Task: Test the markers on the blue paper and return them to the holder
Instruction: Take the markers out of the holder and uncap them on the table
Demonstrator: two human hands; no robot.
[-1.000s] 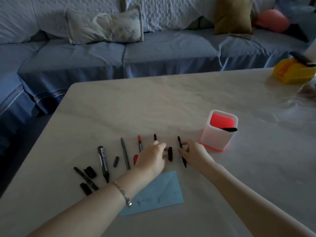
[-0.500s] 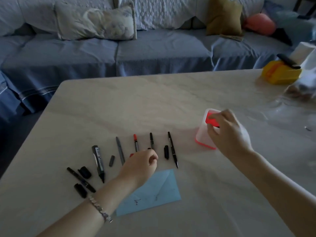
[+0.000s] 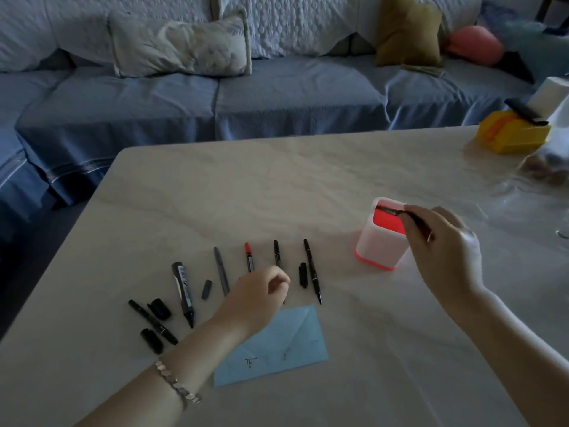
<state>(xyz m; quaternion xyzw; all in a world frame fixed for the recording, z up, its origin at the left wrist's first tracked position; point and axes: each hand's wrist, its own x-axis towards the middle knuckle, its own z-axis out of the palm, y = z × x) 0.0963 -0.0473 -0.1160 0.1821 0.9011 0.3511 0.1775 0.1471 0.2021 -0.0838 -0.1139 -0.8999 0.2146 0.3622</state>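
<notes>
Pinching a black marker (image 3: 412, 218) between curled fingers, the right hand (image 3: 443, 248) hovered beside the holder (image 3: 381, 248), marker tip over its opening. By appearance, the first return; six markers (image 3: 183, 294) remained in a row to the left. The left hand (image 3: 258, 292) lay curled over them, grip indiscernible. The blue paper (image 3: 277, 349), nearer, bore faint marks.

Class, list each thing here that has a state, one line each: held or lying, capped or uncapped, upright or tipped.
Holder: upright, on the table.
Black pen: tilted over holder's opening, pinched by right hand.
Left hand: curled; holding anything, cannot tell.
Thick marker: uncapped, lying.
Rightmost thin pen: uncapped, lying, cap beside it.
Blue paper: flat, scribbled on.
</notes>
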